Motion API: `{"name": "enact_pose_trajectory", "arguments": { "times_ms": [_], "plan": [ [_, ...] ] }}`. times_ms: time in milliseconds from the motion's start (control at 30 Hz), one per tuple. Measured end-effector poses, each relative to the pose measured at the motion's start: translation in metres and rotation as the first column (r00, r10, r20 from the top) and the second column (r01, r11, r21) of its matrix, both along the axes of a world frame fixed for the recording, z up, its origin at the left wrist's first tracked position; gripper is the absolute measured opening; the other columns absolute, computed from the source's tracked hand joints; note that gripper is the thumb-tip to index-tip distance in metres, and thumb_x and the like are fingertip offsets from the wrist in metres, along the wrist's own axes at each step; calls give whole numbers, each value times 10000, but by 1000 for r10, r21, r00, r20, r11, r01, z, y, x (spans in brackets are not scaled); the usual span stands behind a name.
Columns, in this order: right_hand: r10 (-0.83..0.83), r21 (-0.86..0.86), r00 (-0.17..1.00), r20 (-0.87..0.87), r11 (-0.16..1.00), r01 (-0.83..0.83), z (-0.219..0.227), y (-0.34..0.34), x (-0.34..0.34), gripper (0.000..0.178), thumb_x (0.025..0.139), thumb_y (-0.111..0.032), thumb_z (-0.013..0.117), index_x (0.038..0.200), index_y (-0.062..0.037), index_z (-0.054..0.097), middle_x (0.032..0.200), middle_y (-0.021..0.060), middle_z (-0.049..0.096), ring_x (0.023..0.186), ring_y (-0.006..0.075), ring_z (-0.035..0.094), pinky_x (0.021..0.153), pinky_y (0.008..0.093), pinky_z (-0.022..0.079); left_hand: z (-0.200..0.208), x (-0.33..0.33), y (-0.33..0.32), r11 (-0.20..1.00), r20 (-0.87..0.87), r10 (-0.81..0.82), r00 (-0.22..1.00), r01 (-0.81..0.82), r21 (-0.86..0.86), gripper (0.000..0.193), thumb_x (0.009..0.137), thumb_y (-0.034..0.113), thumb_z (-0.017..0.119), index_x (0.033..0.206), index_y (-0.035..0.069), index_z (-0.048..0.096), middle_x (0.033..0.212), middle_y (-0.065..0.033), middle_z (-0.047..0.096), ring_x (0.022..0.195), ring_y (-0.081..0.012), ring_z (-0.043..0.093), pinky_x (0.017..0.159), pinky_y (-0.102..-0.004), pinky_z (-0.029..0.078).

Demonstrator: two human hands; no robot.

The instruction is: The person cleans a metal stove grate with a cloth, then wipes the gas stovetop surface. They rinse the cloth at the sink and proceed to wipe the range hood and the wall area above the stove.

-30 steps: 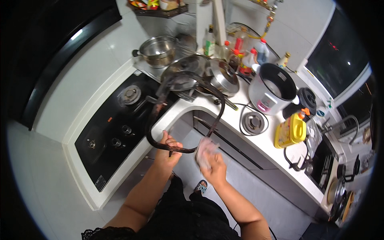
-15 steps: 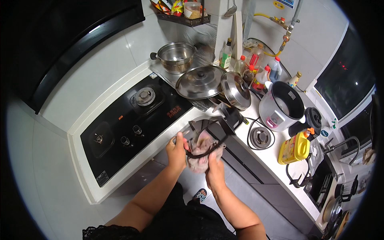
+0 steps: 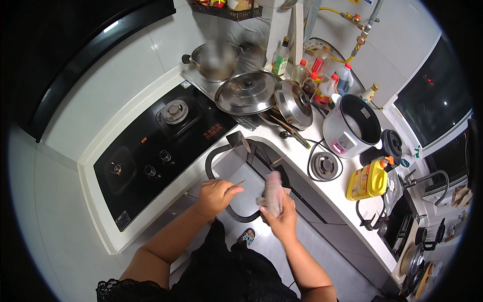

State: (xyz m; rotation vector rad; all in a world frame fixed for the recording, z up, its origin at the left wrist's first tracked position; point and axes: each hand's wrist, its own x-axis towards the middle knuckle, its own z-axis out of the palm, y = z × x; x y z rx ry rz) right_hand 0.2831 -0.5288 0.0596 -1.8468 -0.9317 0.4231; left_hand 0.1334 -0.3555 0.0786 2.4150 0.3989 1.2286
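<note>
My left hand (image 3: 214, 198) is closed on one prong of a black ring-shaped pan support (image 3: 243, 218), held up in the air between the counter and my body. The ring stands nearly face-on, with its other prongs pointing inward. My right hand (image 3: 283, 219) grips a pinkish-grey cloth (image 3: 273, 194), blurred by motion, at the right side of the ring. Whether the cloth touches the ring I cannot tell. Left of my hands is a black gas hob (image 3: 146, 141) whose burners carry no supports.
A steel pot (image 3: 214, 63), steel lids (image 3: 247, 93) and several bottles (image 3: 282, 58) crowd the corner. Along the right counter stand a rice cooker (image 3: 352, 123), a round burner part (image 3: 326, 166), a yellow jug (image 3: 367, 181) and another pan support (image 3: 370, 221). A tap (image 3: 443, 176) rises beyond.
The cloth was bunched around the pan support's bar; now it sits farther right in my right hand. The ring has turned more face-on, and my left hand has moved slightly left.
</note>
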Motion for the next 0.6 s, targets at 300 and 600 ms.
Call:
{"name": "enact_pose_trajectory", "arguments": {
  "times_ms": [300,600],
  "plan": [
    [-271,239,950,156,944,230,-7,31,5,326,655,38,586,967,-12,665,834,82,644,775,214,619,777,303,483,14,2,-4,999,22,-37,999,37,5,343,774,331,760,770,38,582,673,-99,626,606,-261,621,738,-354,523],
    [-102,366,973,209,931,19,3,29,25,319,633,-20,630,952,-21,648,764,64,586,679,202,528,667,309,437,66,-5,98,-524,295,-140,945,182,-832,983,809,812,303,1274,-39,460,1183,-245,562,913,-357,636,739,-447,543]
  ]
}}
